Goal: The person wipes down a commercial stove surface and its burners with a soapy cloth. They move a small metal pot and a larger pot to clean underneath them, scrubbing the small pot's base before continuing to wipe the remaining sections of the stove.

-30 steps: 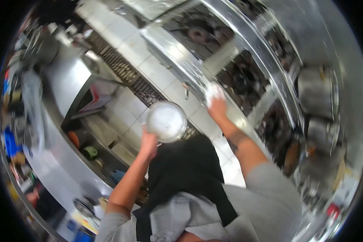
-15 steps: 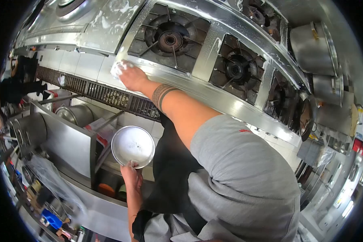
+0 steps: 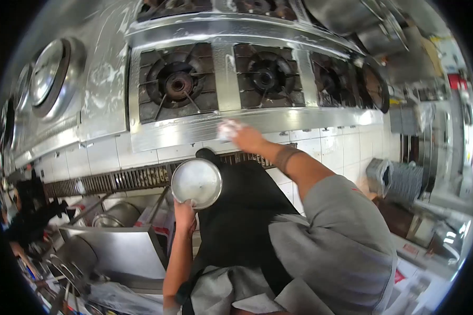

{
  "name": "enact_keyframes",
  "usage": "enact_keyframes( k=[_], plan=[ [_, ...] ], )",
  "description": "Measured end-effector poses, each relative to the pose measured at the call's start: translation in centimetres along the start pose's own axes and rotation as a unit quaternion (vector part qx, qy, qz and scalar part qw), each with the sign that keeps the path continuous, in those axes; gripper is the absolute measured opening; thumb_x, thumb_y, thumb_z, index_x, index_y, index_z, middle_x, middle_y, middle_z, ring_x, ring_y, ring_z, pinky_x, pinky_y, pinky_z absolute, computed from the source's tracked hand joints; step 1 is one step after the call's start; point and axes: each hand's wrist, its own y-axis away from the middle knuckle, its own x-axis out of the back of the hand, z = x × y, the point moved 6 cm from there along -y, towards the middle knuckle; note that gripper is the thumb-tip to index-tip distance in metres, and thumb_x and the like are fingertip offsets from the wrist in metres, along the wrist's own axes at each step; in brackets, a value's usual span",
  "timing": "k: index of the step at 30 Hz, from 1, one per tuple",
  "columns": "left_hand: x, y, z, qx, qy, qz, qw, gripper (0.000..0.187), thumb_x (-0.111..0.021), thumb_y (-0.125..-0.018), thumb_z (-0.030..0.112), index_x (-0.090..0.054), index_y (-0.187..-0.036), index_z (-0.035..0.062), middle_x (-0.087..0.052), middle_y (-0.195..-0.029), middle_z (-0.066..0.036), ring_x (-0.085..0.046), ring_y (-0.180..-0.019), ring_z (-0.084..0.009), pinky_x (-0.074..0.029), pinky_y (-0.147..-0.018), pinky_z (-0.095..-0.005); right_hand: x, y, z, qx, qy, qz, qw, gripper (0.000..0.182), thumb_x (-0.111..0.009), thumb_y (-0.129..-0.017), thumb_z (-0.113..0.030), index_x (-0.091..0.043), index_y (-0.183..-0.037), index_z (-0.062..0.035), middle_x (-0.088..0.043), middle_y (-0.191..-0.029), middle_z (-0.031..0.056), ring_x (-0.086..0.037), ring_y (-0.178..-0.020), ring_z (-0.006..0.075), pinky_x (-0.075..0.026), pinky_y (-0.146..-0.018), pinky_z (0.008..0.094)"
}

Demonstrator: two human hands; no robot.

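Observation:
My left hand [image 3: 185,215] grips the rim of a round metal bowl [image 3: 174,185] with whitish, sudsy liquid in it, held in front of the black apron. Closed around a white, foamy wad [image 3: 227,130], my right hand [image 3: 250,139] is at the steel front edge of the stove [image 3: 168,135]. Motion blurs the wad, so whether it is a sponge or a cloth cannot be told. Streaks of suds mark the steel around the burners. Nearest the hand are the left front burner [image 3: 179,85] and the middle burner [image 3: 266,78].
A foam-streaked steel counter [image 3: 102,100] with round lids [image 3: 49,73] adjoins the stove at left. A floor drain grate [image 3: 110,181] runs below. A steel panel [image 3: 113,252] and a pot [image 3: 117,214] stand lower left. Large pots [image 3: 341,18] sit at the upper right.
My right hand has moved along the stove's front edge to the right, still with the foamy wad. The bowl remains in my left hand. The view has turned and shifted.

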Motion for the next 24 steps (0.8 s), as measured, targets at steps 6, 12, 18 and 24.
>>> enact_keyframes(
  k=[6, 12, 18, 24],
  plan=[
    [-8.1, -4.0, 2.2, 0.015, -0.006, -0.162, 0.987, 0.066, -0.047, -0.086, -0.005, -0.035, -0.149, 0.0077, -0.055, -0.129, -0.018, -0.062, -0.114, -0.0316, -0.059, -0.084, -0.0481, 3.7, 18.3, 14.3, -0.412, 0.132, -0.066, 0.899, 0.049, -0.061, -0.085, -0.011, -0.058, -0.132, 0.0035, -0.064, -0.123, 0.0317, -0.066, -0.112, 0.0396, -0.053, -0.098, 0.0515],
    [-16.2, -6.5, 3.2, 0.01, -0.026, -0.215, 0.976, 0.058, -0.045, -0.081, -0.009, -0.042, -0.139, -0.0093, -0.056, -0.128, -0.024, -0.065, -0.11, -0.0412, -0.063, -0.083, -0.0582, 12.6, 17.9, 8.8, -0.466, -0.132, 0.274, 0.831, 0.065, -0.079, -0.081, -0.03, -0.057, -0.136, -0.0044, -0.066, -0.122, 0.0253, -0.064, -0.115, 0.0431, -0.05, -0.104, 0.0485],
    [-19.5, -10.0, 2.4, 0.061, -0.003, -0.198, 0.978, 0.043, -0.04, -0.088, -0.009, -0.045, -0.13, -0.0039, -0.056, -0.115, -0.021, -0.065, -0.1, -0.0381, -0.065, -0.082, -0.0604, 15.7, 6.6, -5.8, -0.156, -0.221, 0.14, 0.953, 0.049, -0.078, -0.082, -0.033, -0.067, -0.123, -0.0092, -0.062, -0.129, 0.0225, -0.062, -0.117, 0.042, -0.05, -0.1, 0.0481],
    [-19.6, -10.7, 3.3, 0.047, 0.04, -0.183, 0.981, 0.043, -0.038, -0.089, -0.006, -0.045, -0.131, -0.002, -0.059, -0.107, -0.018, -0.067, -0.086, -0.0337, -0.065, -0.077, -0.0596, 7.0, 1.7, -3.6, -0.177, 0.007, 0.005, 0.984, 0.036, -0.069, -0.084, -0.021, -0.073, -0.118, -0.0127, -0.064, -0.125, 0.0204, -0.064, -0.114, 0.0392, -0.051, -0.097, 0.0503]
  ],
)
